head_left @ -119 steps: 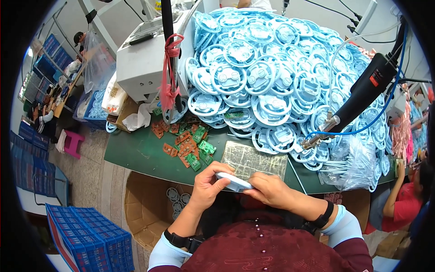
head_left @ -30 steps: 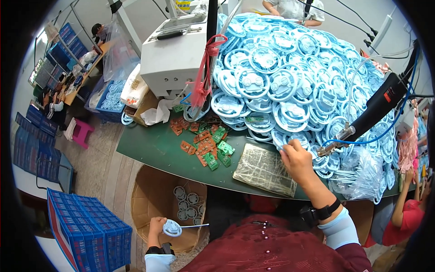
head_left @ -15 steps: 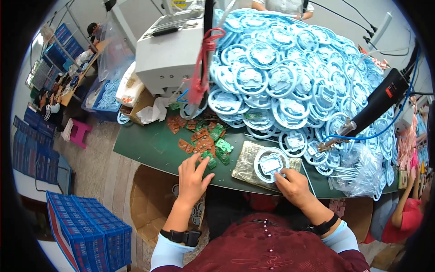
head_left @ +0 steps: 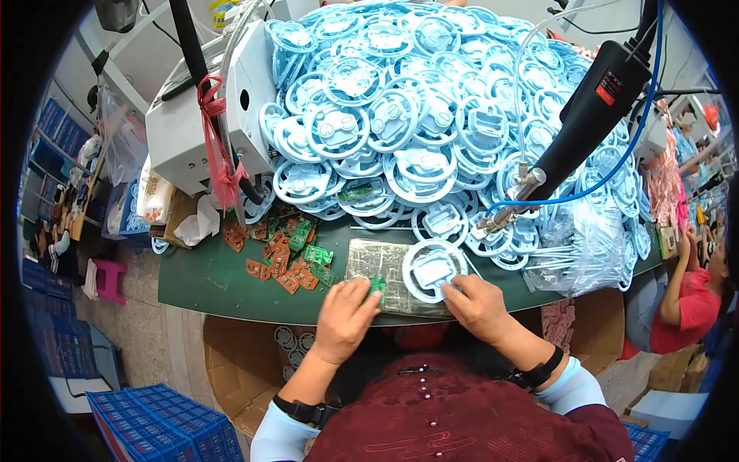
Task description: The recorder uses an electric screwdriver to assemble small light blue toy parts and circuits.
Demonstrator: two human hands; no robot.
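Sitting at a green surface [head_left: 208, 281], a person works with both hands. The left hand [head_left: 344, 317] pinches a small green board [head_left: 376, 286] at its edge, fingers curled around it, just above a shiny pad [head_left: 369, 266]. The right hand [head_left: 479, 306] rests its fingertips on the rim of a pale blue wheel [head_left: 433, 269], which lies flat on the pad; it presses more than grips. The wheel looks light and stiff, made of thin plastic, so it may slide on the shiny pad. Its round rim seems the best place to hold. The board looks tiny, stiff and easy to drop, so the edges are the safe spot. A big heap of blue wheels [head_left: 416, 100] sits behind. More boards [head_left: 285, 258] lie to the left. A black tool [head_left: 585, 115] hangs over the right side.
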